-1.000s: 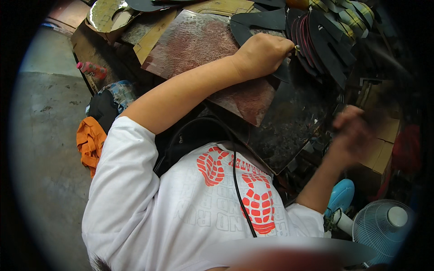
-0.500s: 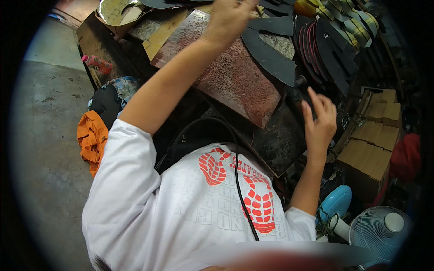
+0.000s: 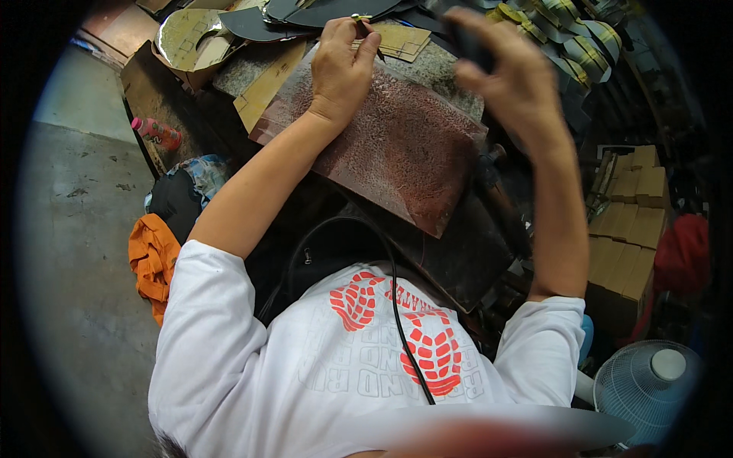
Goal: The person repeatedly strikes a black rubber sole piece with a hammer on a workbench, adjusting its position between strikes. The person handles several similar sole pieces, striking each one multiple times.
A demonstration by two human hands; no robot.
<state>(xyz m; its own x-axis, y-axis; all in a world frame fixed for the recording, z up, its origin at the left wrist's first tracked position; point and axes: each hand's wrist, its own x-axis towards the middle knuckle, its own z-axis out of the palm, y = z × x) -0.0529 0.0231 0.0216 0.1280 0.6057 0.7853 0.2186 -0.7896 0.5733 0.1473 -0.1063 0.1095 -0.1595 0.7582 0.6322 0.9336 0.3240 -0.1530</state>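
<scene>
My left hand (image 3: 343,69) is closed on a slim dark tool (image 3: 381,55) with a pointed lower end and a bright, brass-coloured upper end. It hovers over the upper part of a worn, pitted reddish-brown board (image 3: 405,137). My right hand (image 3: 511,76) is raised beyond the board's right side, smeared by motion. Its fingers bend around a dark thing (image 3: 469,46), too blurred to name. Close to the left hand lies a yellowish flat piece (image 3: 401,40). Black flat curved pieces (image 3: 328,11) are piled past the board.
A carton (image 3: 191,38) and a pink bottle (image 3: 156,133) are at the left, with orange cloth (image 3: 153,252) below. Small brown boxes (image 3: 626,229) are stacked at the right, above a fan (image 3: 649,389). Green-and-yellow checked pieces (image 3: 588,46) lie at the far right.
My left hand has come down and left, and the slim tool now shows in it. My right hand has swung up, with a dark thing in it. The black curved piece has left the board.
</scene>
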